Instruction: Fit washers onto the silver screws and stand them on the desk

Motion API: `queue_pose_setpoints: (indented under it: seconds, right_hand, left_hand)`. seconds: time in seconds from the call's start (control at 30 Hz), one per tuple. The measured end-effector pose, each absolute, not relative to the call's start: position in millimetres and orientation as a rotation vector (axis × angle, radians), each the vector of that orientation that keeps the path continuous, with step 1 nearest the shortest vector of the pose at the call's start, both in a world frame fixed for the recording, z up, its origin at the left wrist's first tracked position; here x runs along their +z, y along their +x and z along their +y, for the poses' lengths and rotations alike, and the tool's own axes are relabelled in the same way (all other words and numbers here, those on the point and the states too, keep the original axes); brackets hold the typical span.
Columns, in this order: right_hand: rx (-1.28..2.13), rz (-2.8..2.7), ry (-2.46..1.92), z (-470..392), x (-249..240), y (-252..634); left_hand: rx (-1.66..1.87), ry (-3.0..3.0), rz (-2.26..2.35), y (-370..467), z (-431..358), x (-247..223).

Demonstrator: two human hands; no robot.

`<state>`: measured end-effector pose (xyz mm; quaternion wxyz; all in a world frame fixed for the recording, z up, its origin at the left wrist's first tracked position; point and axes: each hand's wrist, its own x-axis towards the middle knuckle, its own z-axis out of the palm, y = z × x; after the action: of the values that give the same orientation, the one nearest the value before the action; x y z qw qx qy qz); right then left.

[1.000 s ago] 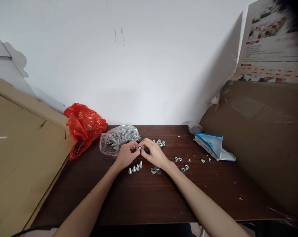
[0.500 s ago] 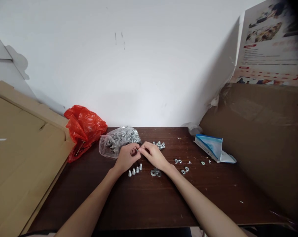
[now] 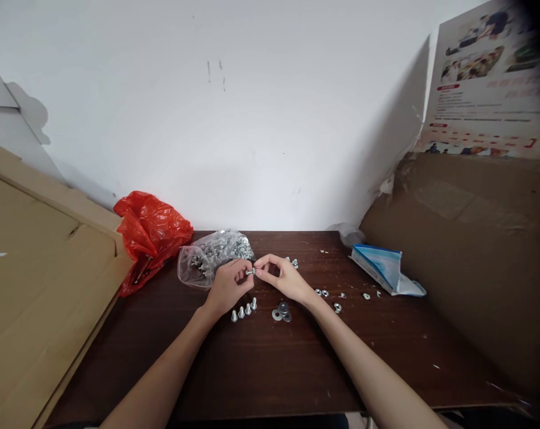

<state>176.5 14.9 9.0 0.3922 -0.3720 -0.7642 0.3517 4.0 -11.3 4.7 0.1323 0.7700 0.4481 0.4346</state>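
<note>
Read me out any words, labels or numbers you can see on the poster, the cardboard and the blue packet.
Poster: printed lines and red headings, too small and blurred to read.
Cardboard sheet: part of a white mark at the left edge, cut off, unreadable.
Blue packet: no legible text.

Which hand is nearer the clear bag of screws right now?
Left. The left hand sits just beside the clear bag, nearly touching it; the right hand lies further off, beyond the left.

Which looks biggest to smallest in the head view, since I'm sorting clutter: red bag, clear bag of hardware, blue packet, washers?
1. Red bag
2. Clear bag of hardware and blue packet: look about alike, so unranked
3. Washers, beside the right hand
</note>
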Motion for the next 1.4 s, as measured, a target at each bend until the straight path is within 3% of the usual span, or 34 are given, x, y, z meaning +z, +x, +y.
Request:
queue_pose_setpoints:
  seconds: [1.4]
  right_hand:
    - [0.942,-1.870,-0.915,14.1,4.8,175.7]
  left_hand:
    - [1.260,2.296,1.253,4.1,-10.7,5.5]
